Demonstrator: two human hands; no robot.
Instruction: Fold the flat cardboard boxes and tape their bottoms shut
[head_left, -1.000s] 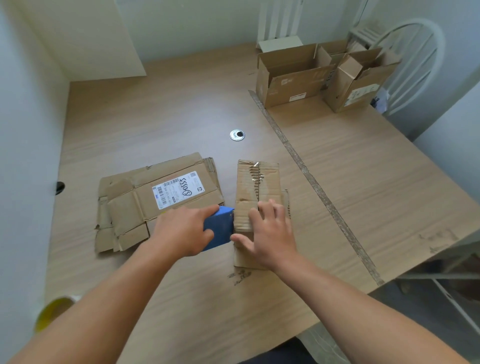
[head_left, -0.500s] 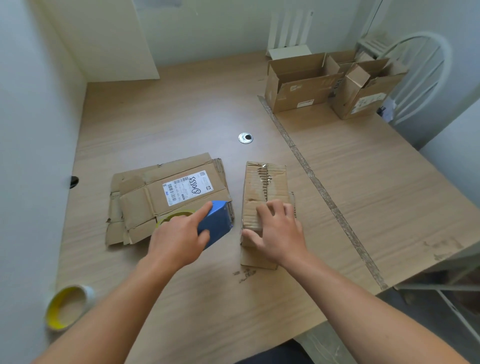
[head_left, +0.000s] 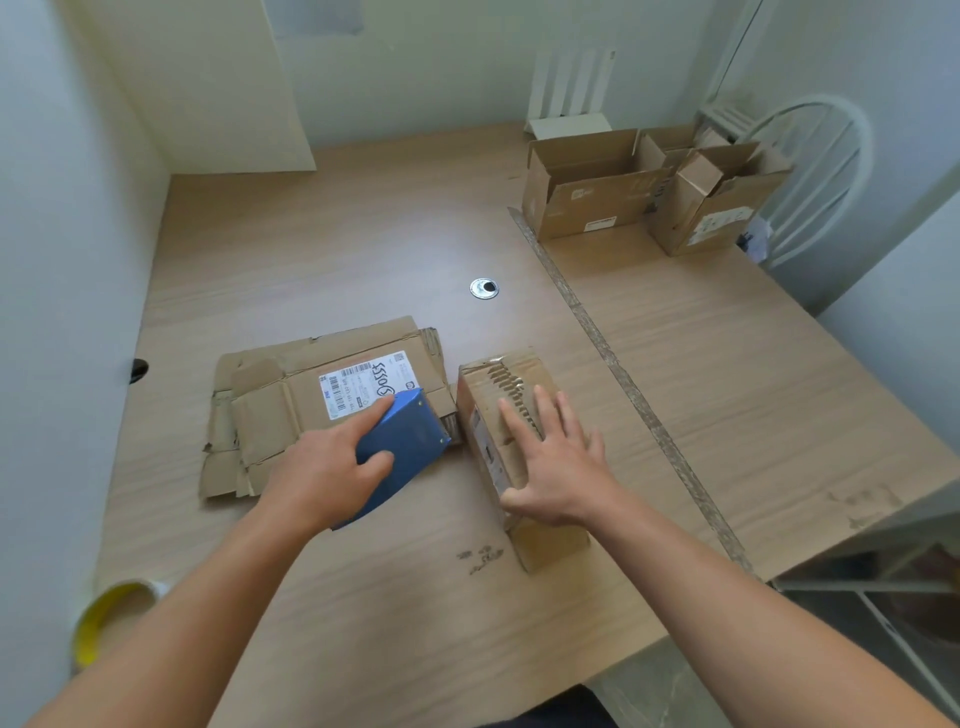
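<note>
Under right hand (head_left: 558, 467), box (head_left: 555, 545) (left hand (head_left: 322, 473) grips dispenser (head_left: 410, 447))

Left hand (head_left: 332, 467): mine, bare, nothing worn on the fingers I can see.
Right hand (head_left: 556, 467): bare as well.
Left forearm (head_left: 208, 597): uncovered to the picture's edge.
Right forearm (head_left: 727, 597): uncovered likewise.
Dark cloth (head_left: 545, 714): a strip at the bottom edge between my arms; which garment, I can't tell.
</note>
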